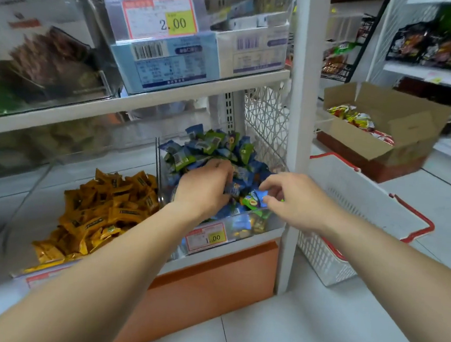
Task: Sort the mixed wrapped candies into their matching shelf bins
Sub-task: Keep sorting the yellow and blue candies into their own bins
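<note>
Right now my left hand (204,186) clutches blue candies (232,191), my right hand (291,199) pinches a green candy (251,201) — lookalike wrappers in this mixed bin (272,224) risk a missort.

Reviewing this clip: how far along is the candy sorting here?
Done: the yellow candies lie in a separate heap, unmixed. In hand: the left hand grips a blue candy and the right hand pinches a second candy, both inside the clear bin. Left: most of it; the pile there mixes blue and green wrappers.
</note>
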Action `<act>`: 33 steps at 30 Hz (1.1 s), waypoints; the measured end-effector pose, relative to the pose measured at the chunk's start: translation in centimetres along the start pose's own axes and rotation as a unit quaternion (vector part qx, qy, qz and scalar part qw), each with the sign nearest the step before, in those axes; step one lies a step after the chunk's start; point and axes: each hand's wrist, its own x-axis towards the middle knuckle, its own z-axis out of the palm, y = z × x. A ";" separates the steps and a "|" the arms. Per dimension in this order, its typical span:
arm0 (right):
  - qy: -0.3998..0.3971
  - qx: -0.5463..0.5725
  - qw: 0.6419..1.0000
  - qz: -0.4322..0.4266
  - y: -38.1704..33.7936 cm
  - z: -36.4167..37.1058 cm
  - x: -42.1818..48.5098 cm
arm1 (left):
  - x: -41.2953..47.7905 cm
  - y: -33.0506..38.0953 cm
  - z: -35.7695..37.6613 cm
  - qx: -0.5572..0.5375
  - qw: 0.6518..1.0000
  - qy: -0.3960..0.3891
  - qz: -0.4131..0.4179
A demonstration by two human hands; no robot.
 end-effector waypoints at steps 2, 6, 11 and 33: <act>-0.030 -0.008 0.999 -0.007 -0.2 0.1 0.0 | -0.3 0.6 -0.2 -0.073 0.997 -0.023 0.027; -0.121 -0.154 0.980 -0.030 -1.1 1.7 -0.1 | -1.2 1.4 -0.5 -0.183 0.969 -0.167 0.024; -0.148 -0.207 0.966 -0.041 -1.5 1.6 -0.3 | -2.1 1.0 0.4 -0.085 0.972 -0.203 0.087; -0.154 -0.105 0.980 0.064 -1.6 2.4 3.9 | -3.6 0.4 1.4 -0.043 0.980 -0.101 0.164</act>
